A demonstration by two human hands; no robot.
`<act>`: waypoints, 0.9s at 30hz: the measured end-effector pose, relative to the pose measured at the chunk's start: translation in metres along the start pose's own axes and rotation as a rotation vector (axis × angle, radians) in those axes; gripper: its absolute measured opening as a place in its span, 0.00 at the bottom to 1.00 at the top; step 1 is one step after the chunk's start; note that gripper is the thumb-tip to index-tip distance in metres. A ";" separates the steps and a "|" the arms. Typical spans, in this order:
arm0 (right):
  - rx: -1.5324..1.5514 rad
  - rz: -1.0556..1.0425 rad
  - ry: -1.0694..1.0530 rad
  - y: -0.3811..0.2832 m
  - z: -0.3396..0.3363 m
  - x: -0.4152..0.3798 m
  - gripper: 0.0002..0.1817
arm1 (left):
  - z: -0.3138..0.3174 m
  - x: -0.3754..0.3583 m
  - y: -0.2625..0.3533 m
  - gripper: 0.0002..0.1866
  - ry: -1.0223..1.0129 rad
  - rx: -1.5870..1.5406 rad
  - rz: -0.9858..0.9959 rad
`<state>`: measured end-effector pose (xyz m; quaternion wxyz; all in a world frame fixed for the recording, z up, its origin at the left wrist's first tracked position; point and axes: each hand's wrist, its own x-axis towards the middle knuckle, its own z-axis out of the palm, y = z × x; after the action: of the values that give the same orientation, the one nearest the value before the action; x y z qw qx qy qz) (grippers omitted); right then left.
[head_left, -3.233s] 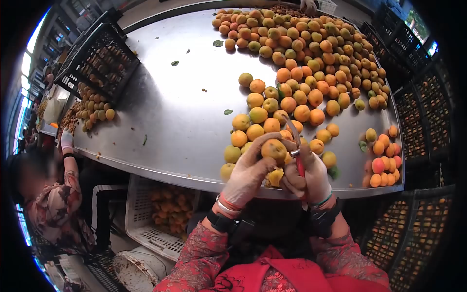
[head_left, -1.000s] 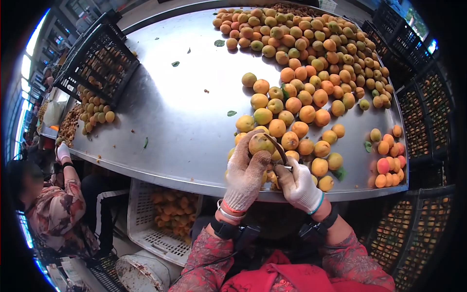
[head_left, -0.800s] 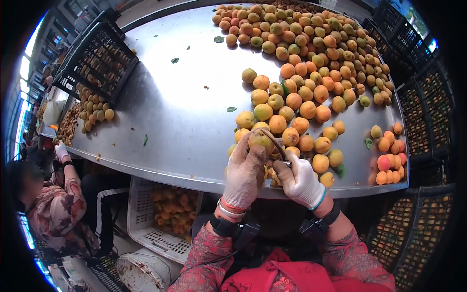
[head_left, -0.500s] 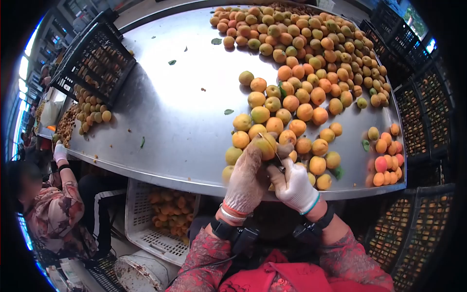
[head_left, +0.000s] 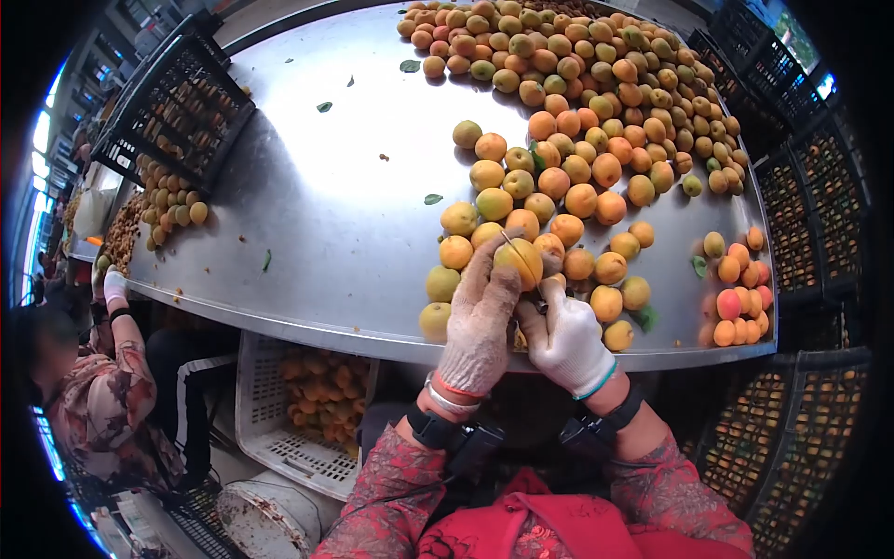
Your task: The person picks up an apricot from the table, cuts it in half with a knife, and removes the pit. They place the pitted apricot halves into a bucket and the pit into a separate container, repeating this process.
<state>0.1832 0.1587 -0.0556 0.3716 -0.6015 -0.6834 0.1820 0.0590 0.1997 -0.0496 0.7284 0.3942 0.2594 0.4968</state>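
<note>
My left hand [head_left: 477, 321], in a stained work glove, is closed around an orange-yellow apricot [head_left: 519, 265] just above the near part of the metal table. My right hand [head_left: 565, 337], in a whiter glove, is closed on a small knife; its thin blade [head_left: 510, 244] lies across the apricot's face. Most of the knife's handle is hidden in my right fingers. Loose yellow and orange apricots [head_left: 494, 203] lie on the table just beyond and beside both hands.
A large apricot heap [head_left: 596, 65] covers the far right of the table [head_left: 317, 233]. Redder apricots [head_left: 742, 289] sit at the right corner. A black crate [head_left: 177, 112] tilts at the left. Below are a white crate [head_left: 251, 401] of apricots and a bucket [head_left: 261, 522]. A co-worker [head_left: 93, 401] sits left.
The apricot in my left hand has turned, showing a more orange side. Both hands keep close together, and the blade still crosses the fruit. The view has shifted slightly.
</note>
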 end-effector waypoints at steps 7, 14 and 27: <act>-0.046 -0.033 -0.001 0.003 -0.003 0.002 0.14 | 0.005 -0.005 -0.006 0.25 0.082 -0.441 -0.210; 0.057 -0.070 -0.003 -0.006 -0.011 0.004 0.11 | 0.000 -0.001 0.007 0.34 -0.024 -0.006 -0.035; -0.202 -0.059 -0.101 0.007 -0.005 -0.002 0.13 | -0.006 -0.002 -0.021 0.25 0.106 -0.650 -0.261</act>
<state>0.1914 0.1574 -0.0574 0.2792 -0.6054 -0.7337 0.1312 0.0647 0.1955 -0.0701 0.8587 0.0787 0.1733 0.4759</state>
